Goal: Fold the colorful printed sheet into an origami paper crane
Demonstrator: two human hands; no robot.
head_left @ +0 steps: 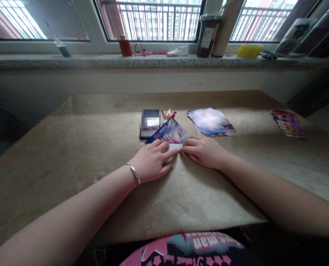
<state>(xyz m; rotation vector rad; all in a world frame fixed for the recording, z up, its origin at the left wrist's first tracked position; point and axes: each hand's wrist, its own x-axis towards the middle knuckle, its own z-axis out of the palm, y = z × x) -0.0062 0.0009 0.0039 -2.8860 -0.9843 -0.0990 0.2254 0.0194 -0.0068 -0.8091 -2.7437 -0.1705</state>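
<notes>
Counter (203,207), near edge: printed shirt (192,249) just this side of it.
Left hand (150,161): palm down, silver bracelet (135,175) at the wrist; fingers lightly bent over the near left part of the folded sheet (173,133), index stretched toward the right, thumb spread away and clear of the paper.
Right hand (204,151): on the sheet's right end, fingers close together, index tip by the left index tip; thumb tucked low, so cannot tell whether it pinches the paper or only presses.
Folded sheet, lie: mid-counter, just beyond and between the hands, both touching; apex toward the far edge, long side running left to right, roughly along the near edge. Neither hand clearly nearer; fingertips meet at the white strip (175,146) on that long side.
Phone (149,130): just past the sheet's left part.
Small folded figure (169,113): orange and white, right of the phone, behind the apex.
Stack of sheets (211,121): beyond the right hand, toward the far right corner.
Colourful pile (288,123): near the right edge, well apart.
Windowsill (98,63): past the far edge; red container (124,47), yellow block (249,51).
</notes>
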